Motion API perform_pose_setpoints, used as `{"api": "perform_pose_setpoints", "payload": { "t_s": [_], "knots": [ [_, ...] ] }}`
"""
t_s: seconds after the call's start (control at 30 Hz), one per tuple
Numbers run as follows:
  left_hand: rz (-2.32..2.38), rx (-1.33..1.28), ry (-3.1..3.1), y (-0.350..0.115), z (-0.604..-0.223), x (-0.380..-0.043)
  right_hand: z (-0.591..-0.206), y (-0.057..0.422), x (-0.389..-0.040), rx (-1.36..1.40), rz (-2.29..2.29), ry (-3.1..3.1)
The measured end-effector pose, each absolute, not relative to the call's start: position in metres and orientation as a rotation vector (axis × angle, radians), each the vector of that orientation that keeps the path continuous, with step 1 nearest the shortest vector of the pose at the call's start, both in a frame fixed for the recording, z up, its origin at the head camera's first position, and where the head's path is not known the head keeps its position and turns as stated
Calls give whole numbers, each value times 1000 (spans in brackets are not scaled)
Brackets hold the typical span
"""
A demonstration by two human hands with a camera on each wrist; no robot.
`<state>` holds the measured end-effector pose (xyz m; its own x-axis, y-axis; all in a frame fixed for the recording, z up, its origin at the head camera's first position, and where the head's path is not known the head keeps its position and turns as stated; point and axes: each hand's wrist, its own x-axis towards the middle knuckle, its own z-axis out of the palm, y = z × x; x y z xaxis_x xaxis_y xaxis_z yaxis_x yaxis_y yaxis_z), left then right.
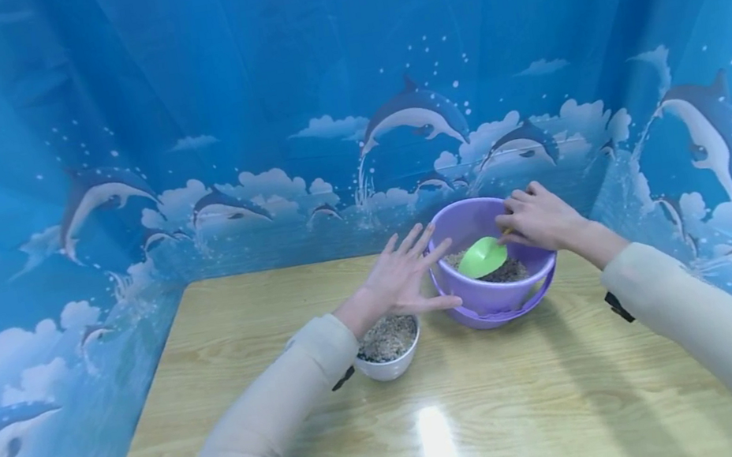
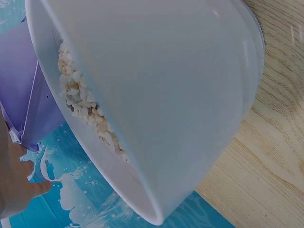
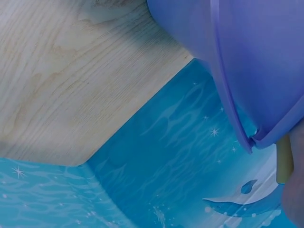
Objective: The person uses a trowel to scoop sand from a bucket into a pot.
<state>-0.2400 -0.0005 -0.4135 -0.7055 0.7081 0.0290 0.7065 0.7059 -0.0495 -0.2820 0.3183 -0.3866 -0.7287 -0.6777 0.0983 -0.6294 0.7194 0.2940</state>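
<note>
My right hand [image 1: 540, 221] grips the handle of a toy shovel whose green scoop [image 1: 483, 258] lies down inside a purple bucket [image 1: 491, 293]. A yellowish part of the shovel's handle [image 3: 285, 161] shows beside the bucket's rim in the right wrist view. Under the scoop is coarse gravel [image 1: 513, 270]. My left hand [image 1: 404, 280] spreads its fingers straight at the bucket's left side, fingertips right at the rim, holding nothing. Below that wrist stands a white bowl [image 1: 388, 369] filled with gravel [image 2: 88, 104], its back part hidden by the arm.
The bucket's purple carrying handle [image 3: 219, 61] hangs down round its outside. Both vessels stand on a wood-grain table [image 1: 278, 402]. A blue dolphin-print curtain [image 1: 290, 112] rises behind the table and along both sides, close behind the bucket.
</note>
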Motion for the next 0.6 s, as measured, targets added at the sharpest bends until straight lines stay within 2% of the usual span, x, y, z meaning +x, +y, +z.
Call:
{"api": "perform_pose_setpoints", "payload": {
  "t_s": [0.6],
  "knots": [
    [50, -1181, -2858, 0, -415, -240, -399, 306, -291, 1076, -463, -2727]
  ]
}}
